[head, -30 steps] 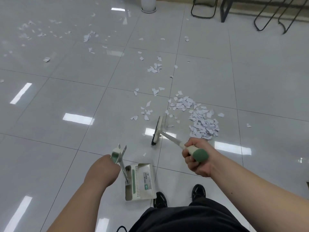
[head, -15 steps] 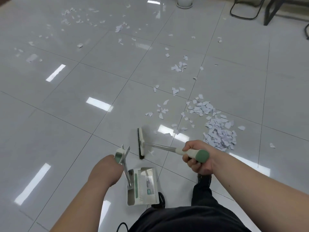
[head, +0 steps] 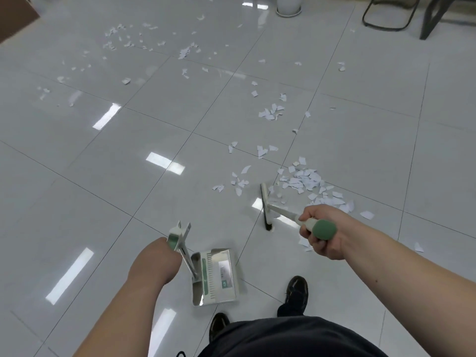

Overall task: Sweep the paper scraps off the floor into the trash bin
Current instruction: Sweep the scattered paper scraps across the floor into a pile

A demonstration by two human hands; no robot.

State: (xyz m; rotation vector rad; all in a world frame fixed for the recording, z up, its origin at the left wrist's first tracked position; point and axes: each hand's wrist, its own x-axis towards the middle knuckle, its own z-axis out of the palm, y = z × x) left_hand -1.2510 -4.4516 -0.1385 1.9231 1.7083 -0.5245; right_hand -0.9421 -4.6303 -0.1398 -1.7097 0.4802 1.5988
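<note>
White paper scraps lie over the grey tiled floor, with a dense pile (head: 313,188) just right of the broom head and several thinner patches further off (head: 128,39). My right hand (head: 325,231) grips the green-capped handle of a small broom. Its black-bristled head (head: 265,206) rests on the floor at the pile's left edge. My left hand (head: 157,261) holds the metal handle of a white and green dustpan (head: 215,276), which sits on the floor in front of my feet. No trash bin is in view.
A white round pedestal base (head: 288,6) stands at the far top. Black chair and table legs (head: 394,16) are at the top right. A brown piece of furniture (head: 13,14) shows at the top left corner. My black shoes (head: 296,292) stand close behind the dustpan.
The broom head has swung from left of the scraps rightward to the pile's edge. My view has shifted, and the dustpan has stayed by my feet.
</note>
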